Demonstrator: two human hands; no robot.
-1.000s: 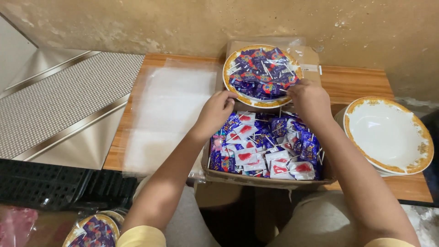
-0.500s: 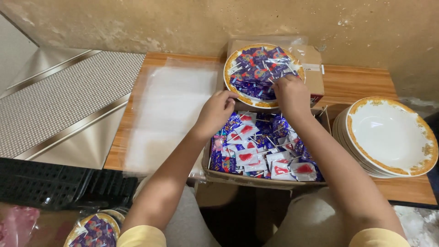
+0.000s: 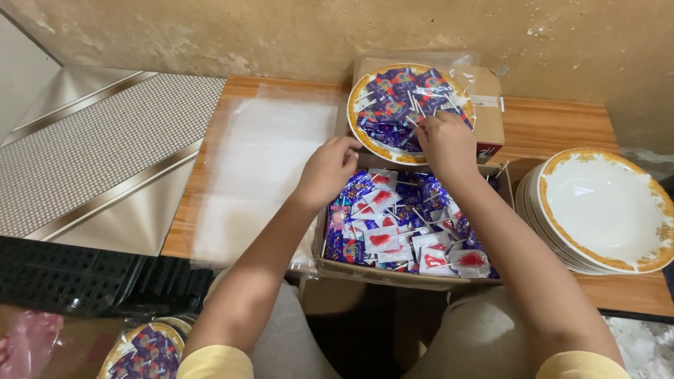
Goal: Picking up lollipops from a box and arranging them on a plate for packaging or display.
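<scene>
Since a second earlier, the right hand [image 3: 446, 140] had moved from the plate's [image 3: 365, 133] 4 o'clock rim inward onto the lollipops [image 3: 393, 105], fingers curled among them; whether they pinched one I could not tell. The left hand [image 3: 330, 168] gripped the rim at 7 o'clock, fingers closed on it. The plate sat atop a carton [image 3: 488, 105], at 12 o'clock of the open box [image 3: 393, 270]. Heaped sweets could slide off if the plate tipped.
</scene>
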